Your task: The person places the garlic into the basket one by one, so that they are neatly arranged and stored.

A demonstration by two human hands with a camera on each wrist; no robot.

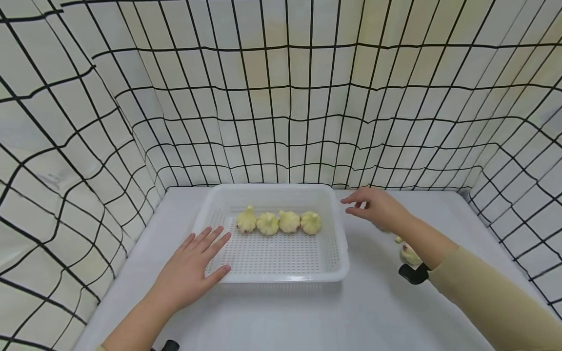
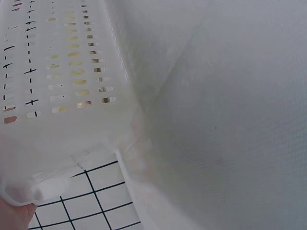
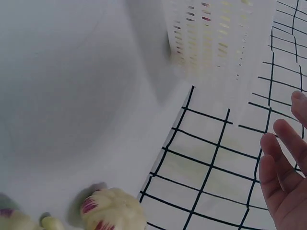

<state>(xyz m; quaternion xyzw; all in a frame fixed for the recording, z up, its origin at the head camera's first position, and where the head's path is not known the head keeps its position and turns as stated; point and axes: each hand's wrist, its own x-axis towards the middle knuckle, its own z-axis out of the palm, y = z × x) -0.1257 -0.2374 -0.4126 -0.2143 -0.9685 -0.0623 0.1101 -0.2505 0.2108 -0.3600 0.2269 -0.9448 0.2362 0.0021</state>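
A white perforated plastic basket (image 1: 281,279) stands on the white table. Inside it, several pale garlic bulbs (image 1: 268,224) form a row across the middle. My left hand (image 1: 190,270) lies with fingers spread over the basket's left rim; the left wrist view catches part of that hand (image 2: 14,216) at the rim. Beyond the basket's right side hovers my right hand (image 1: 377,209), its fingers loosely bent and nothing held in them. In the right wrist view, a purple-streaked garlic bulb (image 3: 114,211) lies on the table, partly hidden by my forearm in the head view.
Black wire grid panels (image 1: 290,117) with white sheeting behind them enclose the table at the back and both sides. Another garlic bulb (image 3: 17,221) and a small pale piece (image 3: 50,222) lie near the right bulb. A black strap end (image 1: 414,274) shows at my right wrist.
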